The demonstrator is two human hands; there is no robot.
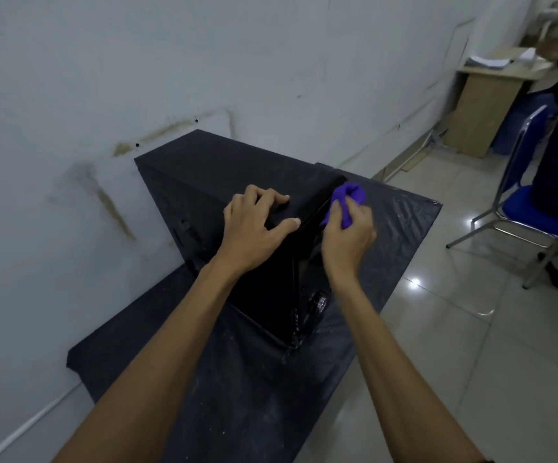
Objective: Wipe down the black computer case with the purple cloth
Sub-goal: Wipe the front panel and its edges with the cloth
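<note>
One boxy, matte black computer case stands on a plastic-sheeted desk. The left hand presses its top, fingers relaxed. At three o'clock, the right hand grips one crumpled purple cloth.

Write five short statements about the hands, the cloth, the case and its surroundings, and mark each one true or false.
1. The right hand grips the purple cloth. True.
2. The left hand holds a second cloth. False: it holds nothing and rests on top of the black computer case.
3. The purple cloth is pressed against the upper right edge of the case. True.
4. The case stands directly on the tiled floor. False: it stands on a raised surface covered with a black sheet.
5. The chair to the right has a red seat. False: its seat is blue.
</note>
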